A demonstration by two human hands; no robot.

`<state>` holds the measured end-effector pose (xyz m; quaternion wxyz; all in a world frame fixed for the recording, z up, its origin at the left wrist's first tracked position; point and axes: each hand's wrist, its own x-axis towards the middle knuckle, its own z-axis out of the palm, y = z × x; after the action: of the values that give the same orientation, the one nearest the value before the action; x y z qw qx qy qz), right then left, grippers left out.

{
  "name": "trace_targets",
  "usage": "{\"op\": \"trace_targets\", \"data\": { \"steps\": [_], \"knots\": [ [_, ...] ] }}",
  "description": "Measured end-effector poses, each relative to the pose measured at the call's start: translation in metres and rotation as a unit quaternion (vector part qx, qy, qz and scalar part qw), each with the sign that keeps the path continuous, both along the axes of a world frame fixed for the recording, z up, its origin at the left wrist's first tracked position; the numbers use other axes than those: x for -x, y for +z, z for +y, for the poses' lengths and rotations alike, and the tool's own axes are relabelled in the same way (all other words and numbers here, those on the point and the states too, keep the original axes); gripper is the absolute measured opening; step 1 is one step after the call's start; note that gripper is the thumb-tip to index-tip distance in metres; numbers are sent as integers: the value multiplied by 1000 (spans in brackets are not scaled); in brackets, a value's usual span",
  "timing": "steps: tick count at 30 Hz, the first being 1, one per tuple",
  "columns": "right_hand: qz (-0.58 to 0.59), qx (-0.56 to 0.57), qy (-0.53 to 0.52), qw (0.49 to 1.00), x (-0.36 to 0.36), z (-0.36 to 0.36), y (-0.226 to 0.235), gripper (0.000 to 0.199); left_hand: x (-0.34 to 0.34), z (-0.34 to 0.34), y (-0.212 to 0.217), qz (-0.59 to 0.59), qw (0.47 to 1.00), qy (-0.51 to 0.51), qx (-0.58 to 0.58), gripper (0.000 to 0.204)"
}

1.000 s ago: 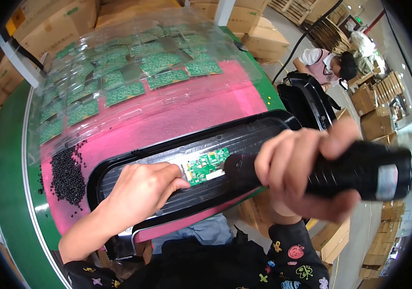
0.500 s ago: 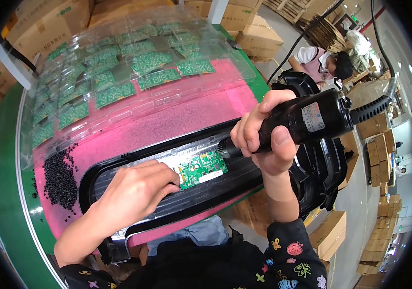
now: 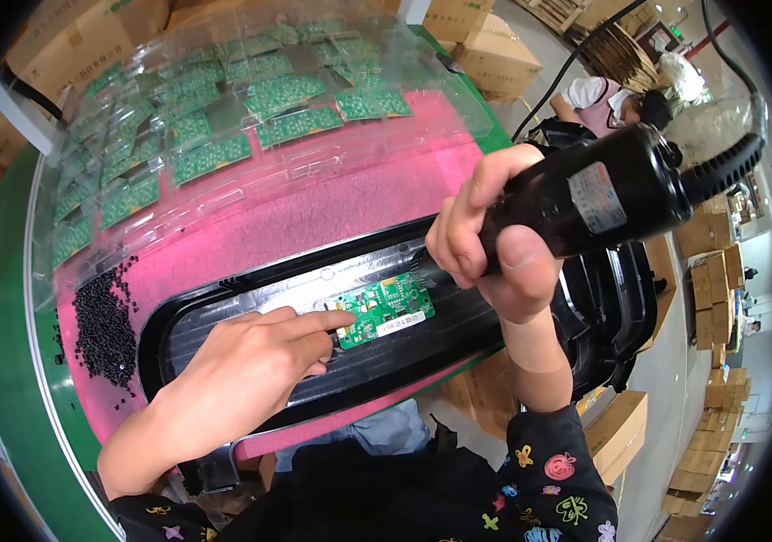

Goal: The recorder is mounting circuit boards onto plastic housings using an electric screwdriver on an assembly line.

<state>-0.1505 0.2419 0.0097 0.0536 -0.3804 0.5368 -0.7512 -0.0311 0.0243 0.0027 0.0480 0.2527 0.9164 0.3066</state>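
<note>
A black tray (image 3: 458,330) lies on a pink mat (image 3: 264,217), with 1 green circuit board (image 3: 381,312) inside the tray, near its middle. The left hand (image 3: 260,357) reaches over the tray, index fingertip on the board's left end; I cannot tell whether its thumb grips the edge. The right hand (image 3: 499,239), above the tray's right part, is wrapped around a black power screwdriver (image 3: 548,203), its tip by the board's upper right corner. Left of the tray is a pile of small black pieces (image 3: 102,330); beyond the tray, clear plastic packaging (image 3: 318,165) holds more green boards (image 3: 297,127).
</note>
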Motion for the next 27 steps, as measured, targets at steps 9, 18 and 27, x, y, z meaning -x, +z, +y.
{"op": "trace_targets", "data": {
  "steps": [9, 18, 27],
  "knots": [
    [-7, 41, -13, 999, -13, -3, 4, 48, 0, -1, -11, 16, 999, 10, -28, 13],
    [49, 248, 114, 961, -59, -20, 43, 43, 5, -2, -2, 132, 976, -6, -173, 19],
    [65, 230, 123, 963, -59, -32, 40, 45, 7, -3, -9, 127, 967, 20, -221, 15]
  ]
}}
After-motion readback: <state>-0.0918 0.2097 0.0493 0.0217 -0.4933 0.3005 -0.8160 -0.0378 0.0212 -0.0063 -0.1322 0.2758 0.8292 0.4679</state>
